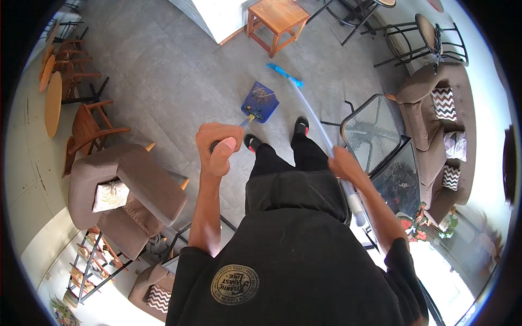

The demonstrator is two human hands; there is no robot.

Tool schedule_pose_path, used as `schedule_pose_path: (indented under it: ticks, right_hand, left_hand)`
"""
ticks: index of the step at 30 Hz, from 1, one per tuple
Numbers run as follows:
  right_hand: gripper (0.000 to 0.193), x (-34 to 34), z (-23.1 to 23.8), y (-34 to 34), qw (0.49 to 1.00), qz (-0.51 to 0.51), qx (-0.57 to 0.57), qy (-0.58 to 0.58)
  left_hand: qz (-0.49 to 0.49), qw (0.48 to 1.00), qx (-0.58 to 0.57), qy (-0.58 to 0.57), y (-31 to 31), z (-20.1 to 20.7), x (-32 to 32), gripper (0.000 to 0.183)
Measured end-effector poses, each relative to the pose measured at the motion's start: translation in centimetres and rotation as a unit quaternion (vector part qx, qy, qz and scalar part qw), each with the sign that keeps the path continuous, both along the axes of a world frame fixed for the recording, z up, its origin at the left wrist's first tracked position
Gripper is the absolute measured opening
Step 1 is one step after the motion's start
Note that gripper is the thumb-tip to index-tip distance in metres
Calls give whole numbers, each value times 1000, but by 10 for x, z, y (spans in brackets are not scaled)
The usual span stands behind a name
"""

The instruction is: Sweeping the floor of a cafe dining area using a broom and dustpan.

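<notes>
My left hand (219,145) is wrapped round the handle of a long-handled dustpan. The dustpan's blue pan (261,102) rests on the grey floor ahead of my feet, with dry, straw-like debris in it. In my right hand (346,164) is the pale shaft of a broom (312,114), its lower part slanting away from me. The broom's bright blue head (285,74) is at the floor, beyond the pan and to its right, apart from it. My fingers hide part of each handle.
A wooden stool (278,17) stands ahead by a white counter (215,13). Glass-topped tables (372,133) and a brown sofa (427,117) line the right. On the left are a brown armchair (128,190), wooden chairs (89,127) and a round table (53,103).
</notes>
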State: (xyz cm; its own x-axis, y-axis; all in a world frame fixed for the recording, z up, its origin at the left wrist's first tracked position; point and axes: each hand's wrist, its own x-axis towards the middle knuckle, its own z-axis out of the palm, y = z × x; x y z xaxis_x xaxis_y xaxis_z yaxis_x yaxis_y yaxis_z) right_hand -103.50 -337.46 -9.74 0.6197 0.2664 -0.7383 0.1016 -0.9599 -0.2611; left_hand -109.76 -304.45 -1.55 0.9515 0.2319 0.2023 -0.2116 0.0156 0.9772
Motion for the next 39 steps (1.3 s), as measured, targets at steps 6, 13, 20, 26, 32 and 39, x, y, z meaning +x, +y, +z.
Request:
schedule_pose_path:
  ticks: [6,13,20,26,32,39]
  right_hand:
    - [22,-40,7,23,998,68,-5,1]
    - [27,-53,79,24,988,156,-6,19]
    - [54,-59,46,-38,970,233,25,-65]
    - [40,-40,27,-63,992,114,51,-9]
    - [34,-41,38,-82,975,-138,87,153]
    - [30,-36,50,-35,946,-199,174,187]
  left_hand:
    - [24,1000,7,-4,0,-3,-8,32]
    - [137,988,-44,-62,10,-1,-38,29]
    - [209,963,-100,-140,47,-5,-66,31]
    - [261,944,-74,-188,70,-6,-70,33]
    - [319,917,-34,-235,92,-10,-71,30]
    - [367,891,-1,-266,123,-6,-92,32]
